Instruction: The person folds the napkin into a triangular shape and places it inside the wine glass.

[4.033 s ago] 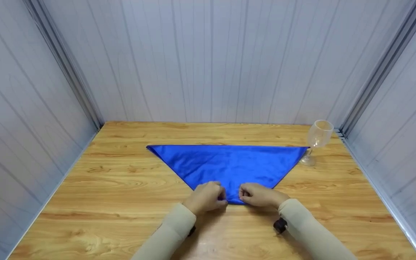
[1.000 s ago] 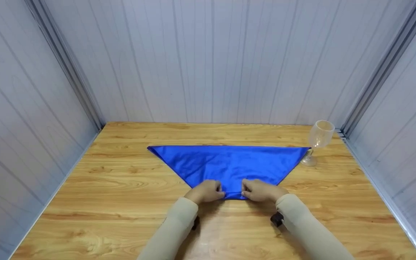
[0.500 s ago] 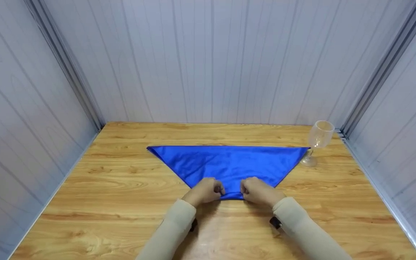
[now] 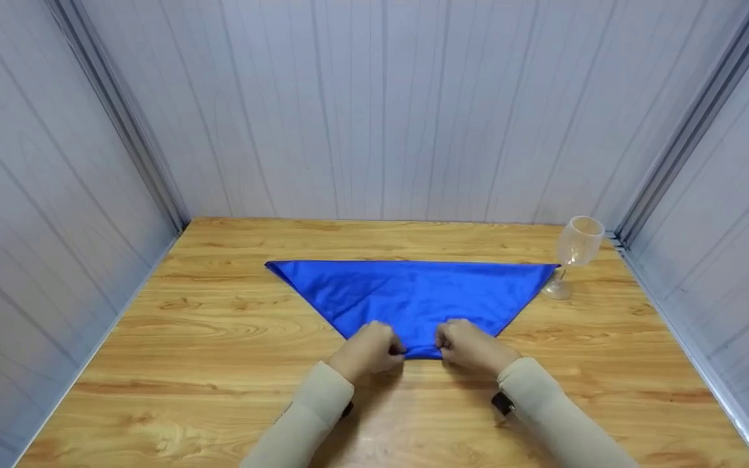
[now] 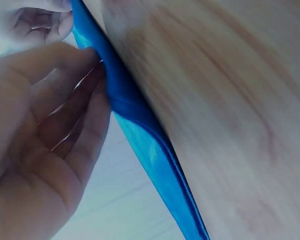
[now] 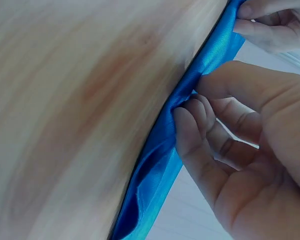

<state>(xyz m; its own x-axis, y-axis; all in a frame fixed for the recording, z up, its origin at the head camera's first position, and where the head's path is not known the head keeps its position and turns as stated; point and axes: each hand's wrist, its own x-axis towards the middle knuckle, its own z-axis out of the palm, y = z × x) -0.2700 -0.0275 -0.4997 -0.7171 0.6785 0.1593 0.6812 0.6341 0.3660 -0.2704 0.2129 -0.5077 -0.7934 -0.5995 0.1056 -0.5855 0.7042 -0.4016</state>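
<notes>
A blue satin cloth (image 4: 407, 292) lies on the wooden table, its long straight edge at the back and its narrow front edge rolled or folded over. My left hand (image 4: 369, 351) pinches that front fold at its left end, thumb and fingers curled on the fabric in the left wrist view. At the right end of the fold, my right hand (image 4: 475, 346) pinches the cloth between thumb and fingertips, seen closely in the right wrist view (image 6: 240, 130). A short stretch of the fold shows between both hands. Parts of the cloth under the hands are hidden.
A clear wine glass (image 4: 579, 244) stands upright at the back right, its foot beside the cloth's right corner. The wooden table (image 4: 173, 364) is bounded by pale panel walls (image 4: 361, 110) at the back and both sides.
Compared with four seconds ago, the cloth's front edge sits slightly farther back and shows a fold. Over the last second both hands shifted only a little, fingers working at the fold.
</notes>
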